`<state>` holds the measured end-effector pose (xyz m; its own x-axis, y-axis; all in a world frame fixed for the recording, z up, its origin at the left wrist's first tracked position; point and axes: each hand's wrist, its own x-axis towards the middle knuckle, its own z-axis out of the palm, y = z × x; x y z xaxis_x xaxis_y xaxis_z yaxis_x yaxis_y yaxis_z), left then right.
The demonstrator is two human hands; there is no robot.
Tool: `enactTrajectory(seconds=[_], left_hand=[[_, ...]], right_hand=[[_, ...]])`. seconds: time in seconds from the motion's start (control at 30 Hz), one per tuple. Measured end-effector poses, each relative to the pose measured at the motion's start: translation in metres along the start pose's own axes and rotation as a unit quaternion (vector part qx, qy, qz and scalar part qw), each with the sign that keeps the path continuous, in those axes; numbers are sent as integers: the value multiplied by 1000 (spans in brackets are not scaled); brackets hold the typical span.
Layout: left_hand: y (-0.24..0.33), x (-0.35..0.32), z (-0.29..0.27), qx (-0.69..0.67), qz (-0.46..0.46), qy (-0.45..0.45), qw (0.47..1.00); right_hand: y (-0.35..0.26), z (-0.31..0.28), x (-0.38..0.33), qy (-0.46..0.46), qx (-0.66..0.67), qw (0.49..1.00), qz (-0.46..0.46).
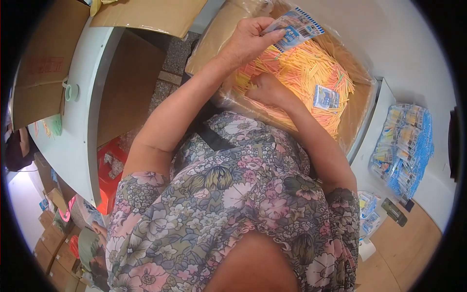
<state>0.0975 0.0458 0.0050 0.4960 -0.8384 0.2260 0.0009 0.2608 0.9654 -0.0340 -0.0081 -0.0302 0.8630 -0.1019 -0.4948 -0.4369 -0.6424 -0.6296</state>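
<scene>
My left hand pinches a clear plastic packet with blue print and a striped edge, raised over the far side of a large carton lined with clear plastic. The carton holds a deep heap of thin sticks in yellow, orange and pink. Low in this heap, at its near left, my right hand is closed, with a few yellowish sticks showing at its fingertips. How many it grips is hidden. A second blue and white packet lies flat on the sticks, to the right of my right hand.
Many filled packets lie piled on the right. Below them are more packets and a dark green object. At left stands a pale table with a cardboard box and a green cup. A red stool is under it; another person is lower left.
</scene>
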Motion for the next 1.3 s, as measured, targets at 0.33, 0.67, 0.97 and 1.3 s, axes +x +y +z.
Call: enactTrajectory(seconds=[0.33,0.67,0.97,1.3], left_hand=[[5,0,0,-38,-28,5,999],[9,-3,-1,-65,-40,31,997],[12,0,-1,-56,-33,30,997],[12,2,-1,-84,-48,51,994]], right_hand=[[18,-22,-29,69,232,969,49],[-10,-26,-37,42,221,972,65],[-14,-21,-27,137,92,984,-65],[7,-14,-27,11,93,994,-49]])
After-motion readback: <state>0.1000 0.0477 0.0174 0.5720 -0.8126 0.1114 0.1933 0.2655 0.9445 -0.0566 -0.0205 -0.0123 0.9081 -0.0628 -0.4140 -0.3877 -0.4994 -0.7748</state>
